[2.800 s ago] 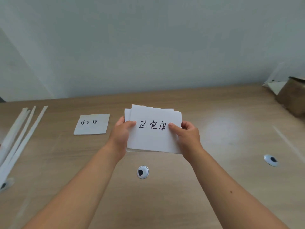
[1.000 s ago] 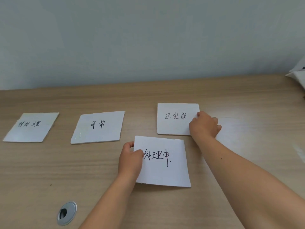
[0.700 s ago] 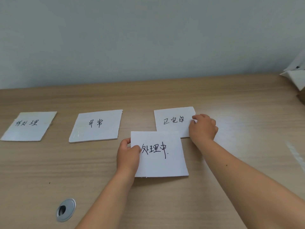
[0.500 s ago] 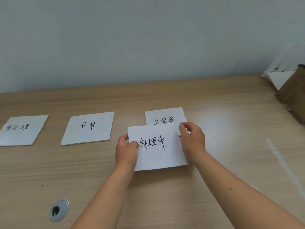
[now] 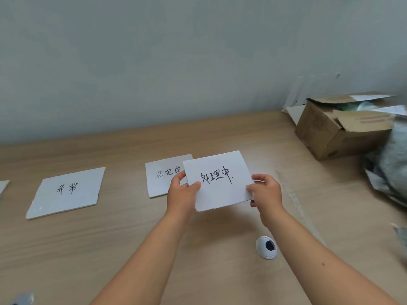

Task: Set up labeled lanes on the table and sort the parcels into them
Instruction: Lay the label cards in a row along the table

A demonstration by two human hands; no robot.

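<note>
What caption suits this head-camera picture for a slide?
The left hand and right hand hold the 处理中 card over the table; the 异常 card and a partly covered card lie flat.

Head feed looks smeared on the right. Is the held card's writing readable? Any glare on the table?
Head view: writing on the held card is legible; the grey bags at the right edge are motion-smeared, the cardboard box slightly soft; only a faint sheen on the table right of the card.
</note>
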